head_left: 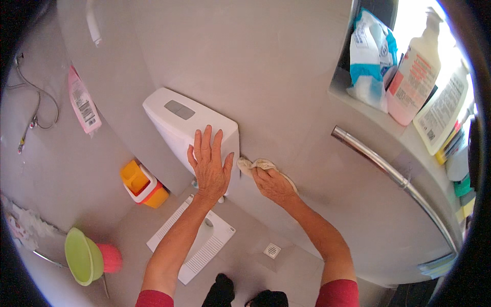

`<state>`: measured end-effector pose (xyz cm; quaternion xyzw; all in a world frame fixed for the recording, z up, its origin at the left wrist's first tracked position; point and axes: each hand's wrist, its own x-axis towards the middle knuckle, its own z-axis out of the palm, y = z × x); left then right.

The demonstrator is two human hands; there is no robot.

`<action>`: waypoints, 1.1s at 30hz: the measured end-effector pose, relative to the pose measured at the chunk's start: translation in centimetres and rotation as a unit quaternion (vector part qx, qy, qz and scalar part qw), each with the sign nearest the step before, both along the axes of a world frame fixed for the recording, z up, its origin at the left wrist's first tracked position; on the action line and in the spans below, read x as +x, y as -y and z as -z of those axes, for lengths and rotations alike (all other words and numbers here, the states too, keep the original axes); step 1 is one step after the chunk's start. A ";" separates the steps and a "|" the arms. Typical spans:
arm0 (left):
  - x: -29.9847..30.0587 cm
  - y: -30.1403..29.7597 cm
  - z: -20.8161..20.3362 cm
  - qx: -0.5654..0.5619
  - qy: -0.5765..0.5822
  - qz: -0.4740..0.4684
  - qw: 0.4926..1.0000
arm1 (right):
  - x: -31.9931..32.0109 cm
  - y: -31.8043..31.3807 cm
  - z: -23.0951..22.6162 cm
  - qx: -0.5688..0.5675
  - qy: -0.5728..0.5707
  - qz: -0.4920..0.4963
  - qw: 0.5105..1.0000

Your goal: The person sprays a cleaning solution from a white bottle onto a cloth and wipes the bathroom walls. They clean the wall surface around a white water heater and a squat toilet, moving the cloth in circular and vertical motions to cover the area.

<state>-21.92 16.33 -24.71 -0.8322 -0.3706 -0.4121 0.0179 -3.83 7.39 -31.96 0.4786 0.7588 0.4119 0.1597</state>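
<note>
My left hand (209,168) lies with fingers spread on the front of a white toilet cistern (174,134) mounted on the wall. On the cistern's top is a grey flush button (179,109). Just right of the cistern, my right hand (275,185) grips a cream-coloured cloth (262,165) and presses it against the grey wall. Part of the cloth is hidden under my fingers. Below my arms, a white squat toilet (214,237) with ribbed footrests is set in the floor.
A metal rail (376,156) runs along the right wall. Above it, a ledge holds a pink pump bottle (409,84), a blue-and-white packet (369,56) and other bottles. At left are an orange-and-white bin (146,187), a green basin (82,258) and a pink bottle (83,102). A floor drain (272,250) lies below.
</note>
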 end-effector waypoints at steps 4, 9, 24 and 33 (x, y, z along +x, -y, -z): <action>-0.3 -2.6 2.1 0.044 0.027 0.028 0.998 | -2.6 -2.1 -0.5 0.160 -0.335 -0.040 0.928; 0.4 -3.4 3.2 0.139 0.090 0.065 0.984 | -6.6 -6.4 1.5 0.300 -0.582 -0.057 0.754; 2.1 -5.7 5.7 0.344 0.164 0.028 0.924 | -8.6 -8.9 21.6 0.247 -0.747 -0.097 0.610; 0.9 -5.5 5.0 0.281 0.182 0.147 0.931 | -8.6 -10.7 4.5 0.365 -0.629 -0.255 0.638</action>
